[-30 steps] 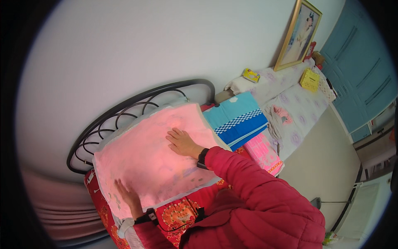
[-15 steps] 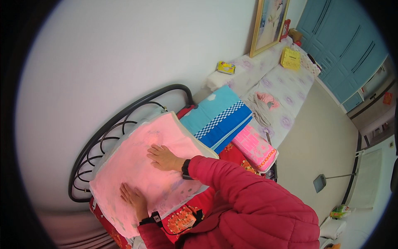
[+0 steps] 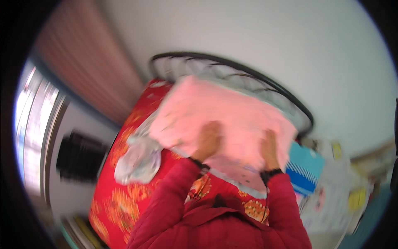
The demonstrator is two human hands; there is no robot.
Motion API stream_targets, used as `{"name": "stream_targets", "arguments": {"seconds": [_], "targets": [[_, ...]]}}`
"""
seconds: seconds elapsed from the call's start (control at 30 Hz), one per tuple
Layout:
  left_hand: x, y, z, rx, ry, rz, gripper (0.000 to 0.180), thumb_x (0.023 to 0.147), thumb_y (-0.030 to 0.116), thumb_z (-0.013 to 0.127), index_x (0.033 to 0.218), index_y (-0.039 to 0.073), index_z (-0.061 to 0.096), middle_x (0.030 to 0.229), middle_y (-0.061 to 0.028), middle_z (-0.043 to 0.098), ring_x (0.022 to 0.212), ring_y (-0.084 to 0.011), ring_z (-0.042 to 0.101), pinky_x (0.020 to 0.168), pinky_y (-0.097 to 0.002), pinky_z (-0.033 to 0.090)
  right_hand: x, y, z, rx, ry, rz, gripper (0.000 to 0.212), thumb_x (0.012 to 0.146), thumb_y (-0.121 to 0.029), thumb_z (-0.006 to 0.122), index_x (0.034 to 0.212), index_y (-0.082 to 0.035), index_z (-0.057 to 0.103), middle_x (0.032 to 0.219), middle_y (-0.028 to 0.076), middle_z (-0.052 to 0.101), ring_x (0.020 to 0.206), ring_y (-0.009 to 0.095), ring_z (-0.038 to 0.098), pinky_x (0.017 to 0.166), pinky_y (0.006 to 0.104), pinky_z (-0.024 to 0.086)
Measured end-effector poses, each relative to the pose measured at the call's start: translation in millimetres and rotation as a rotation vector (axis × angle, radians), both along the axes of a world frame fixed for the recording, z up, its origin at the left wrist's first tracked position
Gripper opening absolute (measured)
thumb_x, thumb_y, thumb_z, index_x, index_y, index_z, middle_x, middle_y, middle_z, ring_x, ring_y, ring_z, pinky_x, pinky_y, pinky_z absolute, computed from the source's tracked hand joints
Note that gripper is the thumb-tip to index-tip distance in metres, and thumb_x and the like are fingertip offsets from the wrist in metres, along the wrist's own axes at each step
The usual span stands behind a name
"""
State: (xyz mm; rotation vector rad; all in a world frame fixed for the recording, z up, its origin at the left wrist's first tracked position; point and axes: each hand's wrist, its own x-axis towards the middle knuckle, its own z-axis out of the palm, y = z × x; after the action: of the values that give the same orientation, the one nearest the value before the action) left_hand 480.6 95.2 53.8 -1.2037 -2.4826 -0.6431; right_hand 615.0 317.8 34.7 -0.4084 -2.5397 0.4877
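Note:
A large pink pillow-shaped piece of bedding (image 3: pixel 232 112) with a pale edge lies on the red flowered bedsheet (image 3: pixel 112 203), against the headboard. My left hand (image 3: pixel 210 139) rests on its near middle, palm down and smeared by motion, with its fingers laid out. Further right, my right hand (image 3: pixel 269 149) lies on the same pink cloth, fingers stretched and pointing away from me. Neither hand grips anything. What is under the pink cloth is hidden.
The black metal headboard (image 3: pixel 257 74) curves behind the bedding. Left on the bed is a whitish plastic bag (image 3: pixel 139 162); beyond the bed's left side stands a blurred black object (image 3: pixel 78 157). A folded blue towel (image 3: pixel 304 168) lies at the right. A pink curtain (image 3: pixel 89 62) hangs far left.
My view has swung left, bringing the curtain, window and plastic bag into sight. Both hands remain on the pink bedding, now side by side with both forearms showing.

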Motion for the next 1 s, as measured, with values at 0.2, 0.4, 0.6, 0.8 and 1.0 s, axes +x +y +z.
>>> {"name": "stream_targets", "arguments": {"seconds": [0.2, 0.4, 0.6, 0.8, 1.0], "targets": [[5, -60, -5, 0.152, -0.027, 0.116, 0.043, 0.065, 0.018, 0.050, 0.106, 0.007, 0.042, 0.112, -0.0108, 0.037, 0.105, -0.0260, 0.033, 0.087, -0.0439, 0.023, 4, -11, 45, 0.048, -0.192, -0.002, 0.034, 0.074, -0.013, 0.043, 0.103, 0.005, 0.040, 0.108, 0.021, 0.038, 0.101, 0.035, 0.033, 0.086, 0.0389, 0.026], [5, -158, -61, 0.056, -0.241, 0.369, 0.046, 0.065, 0.015, 0.050, 0.109, 0.008, 0.036, 0.108, -0.0137, 0.038, 0.097, -0.0294, 0.039, 0.080, -0.0348, 0.034, -27, -67, 73, -0.061, -0.122, 0.259, 0.030, 0.073, -0.013, 0.045, 0.099, 0.001, 0.044, 0.106, 0.017, 0.041, 0.101, 0.034, 0.033, 0.086, 0.0380, 0.026], [8, -246, -135, 0.033, -0.579, 0.653, 0.019, 0.066, 0.017, 0.048, 0.079, 0.003, 0.043, 0.078, -0.0144, 0.051, 0.068, -0.0306, 0.051, 0.059, -0.0397, 0.042, -79, -123, 58, 0.420, -0.220, 0.188, 0.036, 0.071, -0.020, 0.045, 0.102, -0.002, 0.042, 0.112, 0.013, 0.036, 0.108, 0.032, 0.026, 0.087, 0.0461, 0.019], [7, -294, -219, -0.141, -0.792, 0.804, 0.016, 0.065, 0.015, 0.047, 0.076, 0.003, 0.045, 0.076, -0.0153, 0.052, 0.069, -0.0305, 0.052, 0.059, -0.0387, 0.042, -80, -119, 50, 0.452, -0.258, 0.159, 0.038, 0.072, -0.020, 0.042, 0.104, -0.001, 0.040, 0.115, 0.013, 0.034, 0.109, 0.032, 0.024, 0.087, 0.0469, 0.016], [-3, -310, -277, -0.211, -0.722, 0.939, 0.042, 0.061, 0.016, 0.053, 0.098, 0.002, 0.040, 0.106, -0.0146, 0.039, 0.095, -0.0319, 0.040, 0.077, -0.0363, 0.036, -81, -118, 50, 0.501, -0.264, 0.162, 0.038, 0.072, -0.018, 0.040, 0.106, 0.001, 0.037, 0.115, 0.016, 0.032, 0.110, 0.033, 0.024, 0.088, 0.0452, 0.015]]}}
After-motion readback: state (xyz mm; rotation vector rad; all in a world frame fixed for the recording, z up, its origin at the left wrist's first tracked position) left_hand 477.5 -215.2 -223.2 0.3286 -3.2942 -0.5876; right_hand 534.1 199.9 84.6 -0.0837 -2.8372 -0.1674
